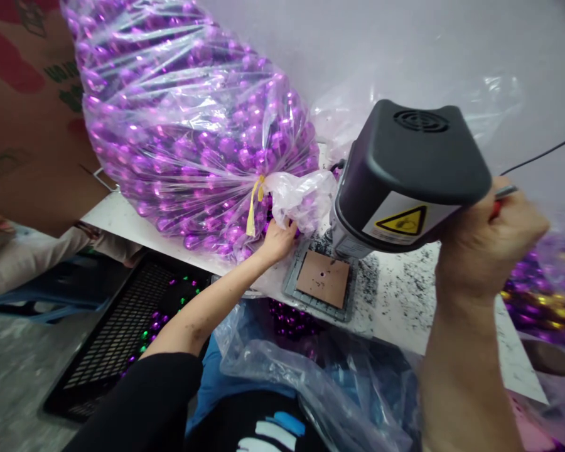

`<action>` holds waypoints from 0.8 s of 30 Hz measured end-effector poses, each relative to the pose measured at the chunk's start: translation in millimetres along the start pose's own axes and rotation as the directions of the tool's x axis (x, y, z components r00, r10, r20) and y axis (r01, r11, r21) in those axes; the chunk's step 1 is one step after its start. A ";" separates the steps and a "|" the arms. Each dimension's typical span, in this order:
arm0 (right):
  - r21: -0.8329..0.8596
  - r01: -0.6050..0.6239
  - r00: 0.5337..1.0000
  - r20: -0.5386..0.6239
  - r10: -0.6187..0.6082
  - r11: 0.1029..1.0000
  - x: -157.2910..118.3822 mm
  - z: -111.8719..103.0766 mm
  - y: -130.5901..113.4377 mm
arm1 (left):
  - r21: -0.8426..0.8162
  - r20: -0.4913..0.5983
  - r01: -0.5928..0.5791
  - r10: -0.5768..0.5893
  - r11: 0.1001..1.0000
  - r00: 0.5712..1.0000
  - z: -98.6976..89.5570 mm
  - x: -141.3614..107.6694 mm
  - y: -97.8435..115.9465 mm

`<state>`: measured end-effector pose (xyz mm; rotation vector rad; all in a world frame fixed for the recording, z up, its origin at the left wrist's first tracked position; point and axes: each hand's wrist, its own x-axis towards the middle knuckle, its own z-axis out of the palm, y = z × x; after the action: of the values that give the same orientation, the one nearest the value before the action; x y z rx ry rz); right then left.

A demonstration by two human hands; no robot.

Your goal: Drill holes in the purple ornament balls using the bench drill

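My left hand (281,242) is at the gathered neck of a big clear bag (188,125) full of shiny purple balls. Its fingers are curled beneath the loose white plastic end (304,194), and what they hold is hidden. A yellow tie (253,216) closes the bag's neck. To the right stands a black-topped bench machine (419,169) with a vent and a warning label. My right hand (492,242) is closed in a fist around its handle (498,204), of which a red and silver part shows. Under the machine's head, a brown square plate (322,279) with a small hole lies on the grey base (292,285).
Dark flecks cover the white table (400,307). A black crate (94,351) with some coloured balls is at lower left, below a cardboard box (28,138). A clear plastic bag (282,370) hangs over my lap. Another person's sleeve (42,263) shows at left.
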<state>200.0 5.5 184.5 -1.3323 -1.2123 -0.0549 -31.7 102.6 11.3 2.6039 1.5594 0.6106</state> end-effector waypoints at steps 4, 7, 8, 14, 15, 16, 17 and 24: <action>0.008 -0.020 1.000 0.011 0.020 1.000 -0.6 -0.6 1.1 | -0.131 0.024 0.067 -0.064 0.989 0.998 -26.0 -20.7 -2.4; 0.006 -0.007 1.000 0.000 0.007 1.000 -0.8 -0.5 0.5 | -0.491 0.115 0.160 -0.119 0.856 0.986 -47.6 -49.2 6.4; 0.006 -0.002 1.000 -0.006 0.002 1.000 -0.7 -0.4 0.0 | -0.642 0.202 0.232 -0.131 0.731 0.971 -51.5 -58.3 11.6; 0.023 0.022 0.999 -0.028 -0.021 0.999 0.3 0.8 -0.6 | -0.821 0.546 0.555 -0.103 0.134 0.832 -35.5 -81.0 45.9; 0.027 0.021 0.999 -0.027 -0.021 0.999 0.2 0.8 0.2 | -0.835 0.509 0.525 -0.130 0.163 0.851 -29.9 -80.0 49.8; 0.032 0.016 1.000 -0.023 -0.015 0.999 0.1 0.6 1.0 | -0.853 0.455 0.479 -0.155 0.205 0.877 -24.5 -78.5 52.9; 0.035 0.007 1.000 -0.013 -0.006 0.999 -0.2 0.3 1.8 | -0.867 0.394 0.428 -0.174 0.255 0.902 -19.4 -76.9 55.4; 0.010 0.013 1.000 0.003 -0.013 1.000 -1.6 -1.1 -1.6 | -0.691 0.140 0.197 -0.138 0.696 0.980 -1.9 -74.9 68.1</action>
<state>199.0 3.2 184.8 -1.3168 -1.2227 -0.0562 -6.4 4.7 6.1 1.8577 1.1868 0.8641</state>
